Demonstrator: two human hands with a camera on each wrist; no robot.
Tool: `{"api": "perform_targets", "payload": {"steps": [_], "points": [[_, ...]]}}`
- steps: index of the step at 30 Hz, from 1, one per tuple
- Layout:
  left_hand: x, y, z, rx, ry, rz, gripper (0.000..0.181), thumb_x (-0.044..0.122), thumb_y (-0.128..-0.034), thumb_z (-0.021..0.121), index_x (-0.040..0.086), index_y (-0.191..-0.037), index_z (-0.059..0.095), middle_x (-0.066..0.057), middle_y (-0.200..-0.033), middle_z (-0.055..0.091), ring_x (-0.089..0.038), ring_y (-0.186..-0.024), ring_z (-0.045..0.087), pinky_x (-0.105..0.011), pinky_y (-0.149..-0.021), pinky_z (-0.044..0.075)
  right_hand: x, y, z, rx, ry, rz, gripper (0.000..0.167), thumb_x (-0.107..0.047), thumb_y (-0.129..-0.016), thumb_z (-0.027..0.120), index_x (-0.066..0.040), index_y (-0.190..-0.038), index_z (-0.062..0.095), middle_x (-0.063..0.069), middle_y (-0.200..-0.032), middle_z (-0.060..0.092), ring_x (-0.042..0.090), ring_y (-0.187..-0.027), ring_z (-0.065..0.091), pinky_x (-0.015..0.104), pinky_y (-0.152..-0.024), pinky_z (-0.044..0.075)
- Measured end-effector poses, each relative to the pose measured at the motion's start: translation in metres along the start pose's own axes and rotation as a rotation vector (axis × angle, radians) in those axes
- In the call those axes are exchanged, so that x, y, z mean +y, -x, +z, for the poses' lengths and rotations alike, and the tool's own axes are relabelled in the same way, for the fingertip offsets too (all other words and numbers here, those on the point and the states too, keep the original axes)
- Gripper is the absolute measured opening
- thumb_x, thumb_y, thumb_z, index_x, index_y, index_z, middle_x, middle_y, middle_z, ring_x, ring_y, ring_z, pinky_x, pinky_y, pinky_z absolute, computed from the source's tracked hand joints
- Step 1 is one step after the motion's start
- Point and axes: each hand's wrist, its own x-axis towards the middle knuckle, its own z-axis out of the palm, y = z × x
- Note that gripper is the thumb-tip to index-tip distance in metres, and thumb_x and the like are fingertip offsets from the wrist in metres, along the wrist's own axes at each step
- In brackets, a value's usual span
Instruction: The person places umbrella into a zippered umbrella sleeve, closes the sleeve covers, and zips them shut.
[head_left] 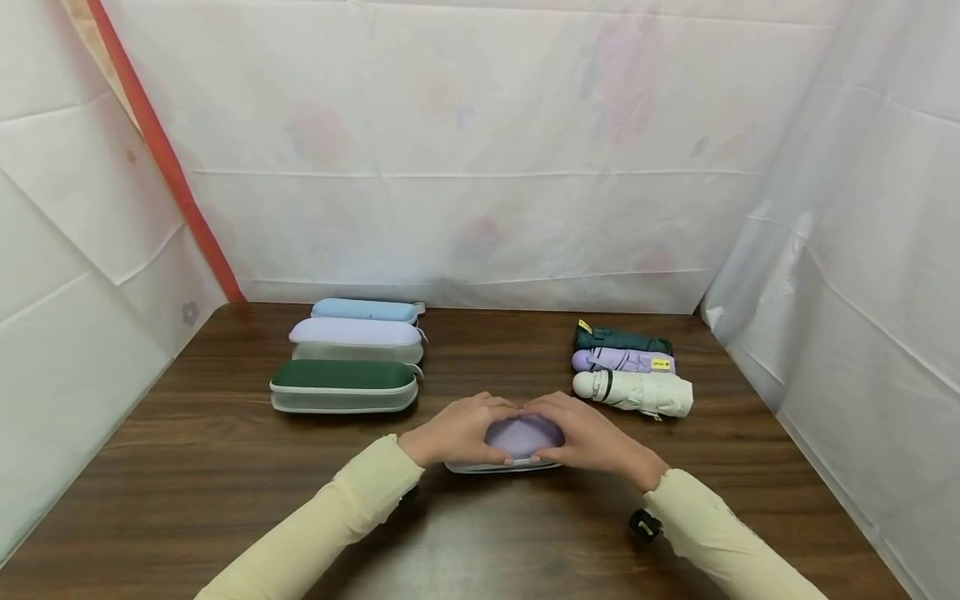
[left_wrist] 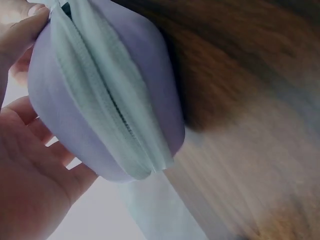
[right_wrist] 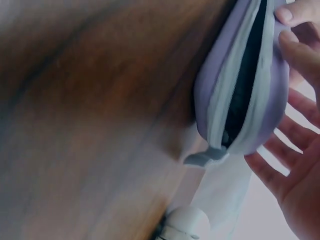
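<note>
A purple zip case lies on the wooden table in front of me, between my two hands. My left hand grips its left part, thumb at the near side and fingers over the top. From the right, my right hand holds it in the same way, and the fingertips of both hands nearly meet. In the right wrist view the case's grey zip gapes over a dark inside, with a pull tab at the end. The left wrist view has the zip mostly drawn together at that end.
At the left stand a green case, a lilac case and a light blue case in a row. Folded umbrellas lie at the right: white, purple and dark green. White sheeting surrounds the table.
</note>
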Motion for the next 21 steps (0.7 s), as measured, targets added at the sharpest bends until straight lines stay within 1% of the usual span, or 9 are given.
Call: {"api": "perform_targets", "payload": {"steps": [2,4,7,10,12,14,16,21], "points": [[-0.002,0.001,0.0,-0.007,0.031,0.004,0.062,0.039,-0.0792,0.077,0.007,-0.129,0.059,-0.003,-0.13,0.057,-0.018,-0.113,0.052,-0.032,-0.089,0.045,0.0,0.0,0.003,0.018,0.018,0.004,0.056,-0.032,-0.079,0.078,-0.008,-0.125,0.059,0.002,-0.123,0.059,0.017,-0.112,0.052,0.037,-0.09,0.045],[-0.006,0.001,-0.002,-0.031,0.07,-0.004,0.062,0.039,-0.0806,0.076,0.007,-0.131,0.058,-0.003,-0.132,0.056,-0.017,-0.115,0.051,-0.032,-0.09,0.045,0.0,-0.001,0.006,0.029,0.036,0.013,0.057,-0.034,-0.078,0.079,-0.008,-0.125,0.059,0.002,-0.122,0.06,0.018,-0.111,0.053,0.037,-0.089,0.045],[-0.016,0.004,-0.004,-0.067,0.158,-0.034,0.054,0.035,-0.0868,0.07,0.007,-0.131,0.057,-0.004,-0.131,0.056,-0.017,-0.117,0.051,-0.034,-0.093,0.044,0.0,-0.001,0.008,0.032,0.064,0.022,0.055,-0.036,-0.078,0.079,-0.008,-0.123,0.062,0.003,-0.121,0.06,0.019,-0.109,0.053,0.039,-0.088,0.045],[-0.031,0.007,-0.009,-0.079,0.278,-0.078,0.036,0.021,-0.096,0.058,0.004,-0.127,0.06,-0.008,-0.126,0.06,-0.02,-0.116,0.053,-0.037,-0.095,0.043,-0.001,-0.003,0.008,0.021,0.078,0.034,0.052,-0.038,-0.078,0.079,-0.009,-0.12,0.065,0.004,-0.12,0.06,0.019,-0.108,0.052,0.039,-0.087,0.045],[-0.041,0.009,-0.011,-0.081,0.344,-0.084,0.029,0.008,-0.0984,0.049,0.0,-0.123,0.062,-0.01,-0.121,0.062,-0.021,-0.114,0.056,-0.038,-0.094,0.044,-0.001,-0.004,0.007,0.015,0.079,0.043,0.051,-0.038,-0.078,0.079,-0.01,-0.118,0.067,0.003,-0.12,0.06,0.019,-0.107,0.052,0.039,-0.087,0.045],[-0.049,0.01,-0.013,-0.094,0.381,-0.081,0.031,-0.003,-0.097,0.042,-0.002,-0.12,0.064,-0.011,-0.118,0.064,-0.022,-0.112,0.058,-0.037,-0.093,0.045,-0.002,-0.004,0.007,0.015,0.075,0.046,0.051,-0.038,-0.077,0.079,-0.01,-0.117,0.067,0.003,-0.119,0.06,0.019,-0.106,0.052,0.039,-0.086,0.045],[-0.055,0.01,-0.014,-0.116,0.392,-0.074,0.036,-0.01,-0.0941,0.039,-0.002,-0.118,0.065,-0.01,-0.116,0.065,-0.02,-0.109,0.059,-0.034,-0.091,0.046,-0.002,-0.003,0.007,0.017,0.076,0.048,0.051,-0.038,-0.076,0.08,-0.01,-0.117,0.067,0.003,-0.118,0.06,0.019,-0.106,0.052,0.039,-0.087,0.045],[-0.063,0.006,-0.018,-0.172,0.404,-0.054,0.043,-0.02,-0.0862,0.04,-0.002,-0.113,0.068,-0.009,-0.11,0.067,-0.016,-0.103,0.06,-0.028,-0.085,0.048,-0.002,-0.003,0.007,0.011,0.073,0.063,0.052,-0.038,-0.076,0.08,-0.011,-0.119,0.067,0.003,-0.12,0.059,0.018,-0.108,0.051,0.038,-0.089,0.044]]}}
